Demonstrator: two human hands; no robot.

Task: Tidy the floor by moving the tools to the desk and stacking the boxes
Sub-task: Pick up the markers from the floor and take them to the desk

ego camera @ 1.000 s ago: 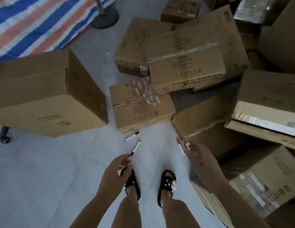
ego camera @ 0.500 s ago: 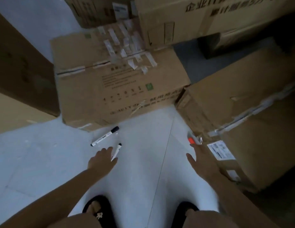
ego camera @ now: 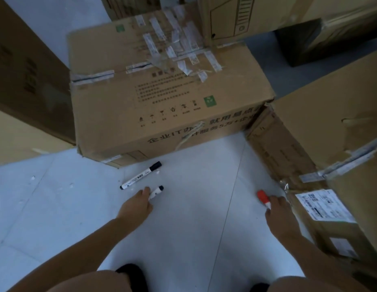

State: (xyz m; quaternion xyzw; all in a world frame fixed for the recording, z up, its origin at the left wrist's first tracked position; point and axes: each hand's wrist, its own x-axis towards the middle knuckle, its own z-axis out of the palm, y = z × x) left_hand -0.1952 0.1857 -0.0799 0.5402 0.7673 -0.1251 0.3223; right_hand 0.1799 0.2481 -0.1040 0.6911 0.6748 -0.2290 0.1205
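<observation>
A single wide-angle view looks from the person's head steeply down and forward at the pale tiled floor (ego camera: 194, 218), close enough that both bare forearms enter from the bottom edge and the knees fill the bottom corners. It faces a brown cardboard box with torn white labels (ego camera: 162, 98) in the upper middle, with further cardboard boxes cut off by the left, top and right edges. There is only this one view.

Storeroom: taped cardboard boxes (ego camera: 162, 98) crowding tiled floor (ego camera: 194, 218).
</observation>
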